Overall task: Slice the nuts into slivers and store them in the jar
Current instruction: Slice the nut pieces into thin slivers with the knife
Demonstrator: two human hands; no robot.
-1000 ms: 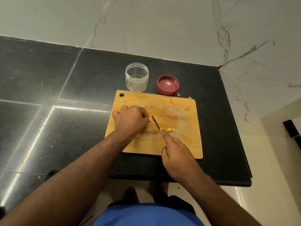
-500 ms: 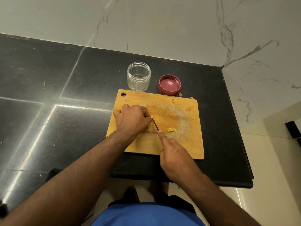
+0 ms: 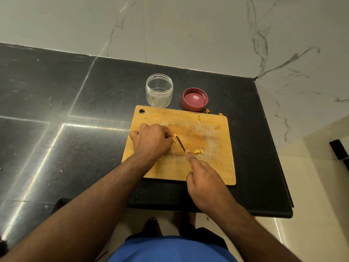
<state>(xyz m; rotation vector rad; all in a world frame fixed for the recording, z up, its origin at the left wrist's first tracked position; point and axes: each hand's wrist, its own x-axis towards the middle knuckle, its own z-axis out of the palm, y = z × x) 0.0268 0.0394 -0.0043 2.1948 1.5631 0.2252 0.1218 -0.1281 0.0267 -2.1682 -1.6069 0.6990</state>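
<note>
A black stone counter [image 3: 56, 114] is seen from above, backed by a pale marbled wall [image 3: 188, 31]. On it a wooden cutting board [image 3: 213, 167] is laid, with a hanging hole at its far left corner. The left hand [image 3: 151, 140] is rested on the left half of the board, knuckles up and fingers curled under; a nut piece [image 3: 175, 138] is pinched at its fingertips, only a pale edge of it being visible. Just right of that piece, the blade of a small knife [image 3: 181, 143] is set down against the board, tip pointing away from the person. The knife is gripped by the right hand [image 3: 204, 182], whose index finger is laid along the back of the blade; the handle is hidden inside the grip. A small heap of cut slivers [image 3: 198, 152] is left on the board just right of the blade. Beyond the board's far edge a clear jar [image 3: 159, 90] is stood open and upright, and to its right a red lid [image 3: 194, 99] is laid upside down. A few crumbs [image 3: 207, 110] are scattered near the lid.
</note>
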